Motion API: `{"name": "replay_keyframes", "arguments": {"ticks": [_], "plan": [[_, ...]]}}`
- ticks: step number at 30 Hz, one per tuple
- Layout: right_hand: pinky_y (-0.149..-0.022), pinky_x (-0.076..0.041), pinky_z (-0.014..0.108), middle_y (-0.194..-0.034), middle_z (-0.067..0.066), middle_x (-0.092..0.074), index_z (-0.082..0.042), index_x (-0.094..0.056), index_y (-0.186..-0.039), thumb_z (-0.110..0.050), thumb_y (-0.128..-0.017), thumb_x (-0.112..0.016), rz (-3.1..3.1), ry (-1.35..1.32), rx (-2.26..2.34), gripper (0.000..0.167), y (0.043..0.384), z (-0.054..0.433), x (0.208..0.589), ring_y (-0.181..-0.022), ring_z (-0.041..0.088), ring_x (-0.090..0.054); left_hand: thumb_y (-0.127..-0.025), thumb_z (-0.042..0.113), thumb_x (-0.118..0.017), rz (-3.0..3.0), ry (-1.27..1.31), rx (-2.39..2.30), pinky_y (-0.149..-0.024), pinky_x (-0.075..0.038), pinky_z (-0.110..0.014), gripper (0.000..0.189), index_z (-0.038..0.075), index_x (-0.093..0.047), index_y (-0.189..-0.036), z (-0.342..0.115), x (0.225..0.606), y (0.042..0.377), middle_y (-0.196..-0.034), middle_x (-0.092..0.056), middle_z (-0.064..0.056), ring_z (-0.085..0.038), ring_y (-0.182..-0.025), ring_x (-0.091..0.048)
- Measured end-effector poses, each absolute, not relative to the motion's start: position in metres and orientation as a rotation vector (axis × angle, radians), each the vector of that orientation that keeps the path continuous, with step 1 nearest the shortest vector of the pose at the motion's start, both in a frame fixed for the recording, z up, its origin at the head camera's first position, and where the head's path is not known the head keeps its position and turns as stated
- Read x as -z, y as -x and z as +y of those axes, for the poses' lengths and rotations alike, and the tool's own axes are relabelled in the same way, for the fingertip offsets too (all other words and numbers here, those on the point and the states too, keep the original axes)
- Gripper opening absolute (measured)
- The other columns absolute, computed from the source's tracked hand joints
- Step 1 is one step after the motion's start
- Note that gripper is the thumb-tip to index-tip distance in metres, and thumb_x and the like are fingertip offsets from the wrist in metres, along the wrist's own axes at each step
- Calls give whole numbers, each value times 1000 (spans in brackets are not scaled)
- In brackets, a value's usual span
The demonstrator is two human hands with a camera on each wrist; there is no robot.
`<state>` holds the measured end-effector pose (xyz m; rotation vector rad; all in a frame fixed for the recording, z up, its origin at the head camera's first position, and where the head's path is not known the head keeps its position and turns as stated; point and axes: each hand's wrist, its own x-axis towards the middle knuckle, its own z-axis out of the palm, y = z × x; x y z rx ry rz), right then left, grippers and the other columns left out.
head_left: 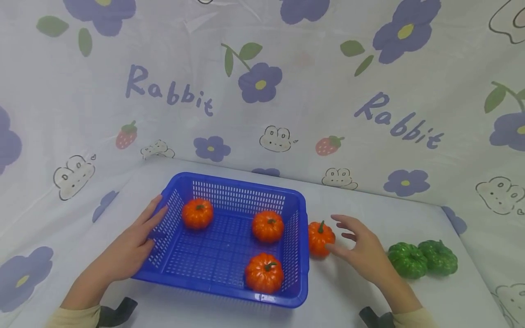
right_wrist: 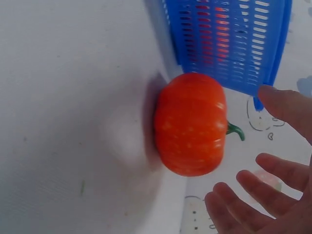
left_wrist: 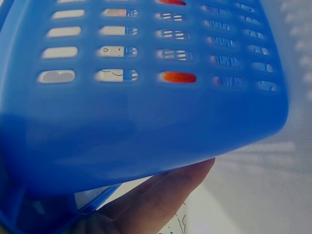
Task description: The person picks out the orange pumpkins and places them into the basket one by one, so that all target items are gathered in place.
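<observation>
A blue plastic basket with slotted walls holds three small orange pumpkins: one at the back left, one at the right and one at the front right. My left hand holds the basket's left rim; in the left wrist view its fingers lie along the rim edge, partly hidden. Outside the right wall stands another orange pumpkin with a green stem. Beside it is my right hand, thumb and fingers spread, with a gap to the pumpkin in the right wrist view.
Two green pumpkins, one nearer and one farther right, sit side by side to the right of my right hand. A white cloth printed with flowers and rabbits rises behind the white table surface.
</observation>
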<state>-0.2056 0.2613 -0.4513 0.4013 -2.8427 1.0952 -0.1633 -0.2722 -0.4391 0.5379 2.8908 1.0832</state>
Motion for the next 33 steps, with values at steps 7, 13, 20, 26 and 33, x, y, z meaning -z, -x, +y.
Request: {"name": "replay_keyframes", "arguments": {"ticks": [7,13,20,26,33], "plan": [[-104,-57,57,-151,23,-58,0,-59,-151,-11,-89,-90,-2837,-443,-1185,71,212,257,463,-132,46,-61,-99,-10,-51,2896,-537,-1076,-121,-26,-70,74,-2,-30,-169,-273,436,163,-182,-4,-14,-48,-162,-18],[-104,-58,55,-152,21,-58,-2,-59,-151,-8,-86,-91,-2873,-397,-1183,73,214,254,470,-133,42,-61,-99,-11,-51,2889,-538,-1096,-124,-23,-67,74,-2,-30,-169,-275,438,164,-182,-3,-13,-48,-162,-17],[-103,-58,53,-151,21,-59,-2,-60,-150,-10,-86,-93,-2924,-343,-1163,72,213,253,473,-134,43,-59,-99,-11,-52,2877,-534,-1105,-122,-25,-69,74,-1,-31,-169,-273,438,163,-182,-3,-13,-48,-162,-17],[-103,-58,53,-151,22,-59,-1,-59,-151,-9,-86,-92,-2939,-346,-1154,73,214,251,473,-135,44,-59,-100,-10,-53,2882,-521,-1089,-121,-27,-70,73,-1,-31,-169,-273,439,163,-182,-4,-13,-47,-162,-18],[-102,-59,52,-151,20,-60,-4,-61,-150,-7,-86,-92,-2936,-297,-1177,72,213,252,474,-135,43,-60,-99,-10,-52,2872,-537,-1108,-121,-25,-70,73,-2,-31,-169,-273,439,163,-182,-4,-14,-48,-162,-18]]}}
